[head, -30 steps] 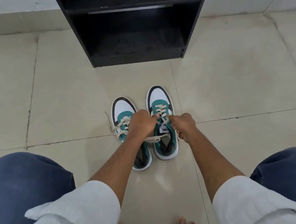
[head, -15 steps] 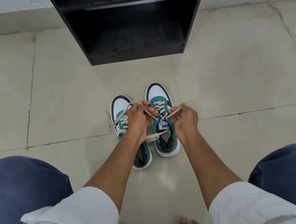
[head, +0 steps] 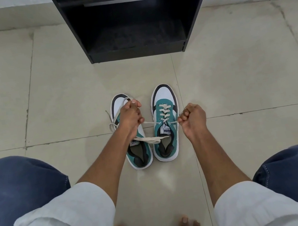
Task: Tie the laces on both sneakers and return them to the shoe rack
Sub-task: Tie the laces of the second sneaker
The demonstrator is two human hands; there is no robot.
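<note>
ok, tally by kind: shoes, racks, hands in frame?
sneakers: 2, left one and right one
shoe rack: 1
hands: 2, left hand and right hand, each gripping a lace
total: 5

Soft, even daylight, faint shadows, mild sheen on the floor tiles (head: 236,80), wide-angle bending at edges.

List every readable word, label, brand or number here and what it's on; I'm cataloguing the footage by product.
"PUMA": on the white tongue label of the right sneaker, printed upside down from the head view, with a small logo above it.
The left sneaker has a tongue label too, mostly hidden by the left hand: unreadable.
Nothing readable on the shoe rack.
</note>
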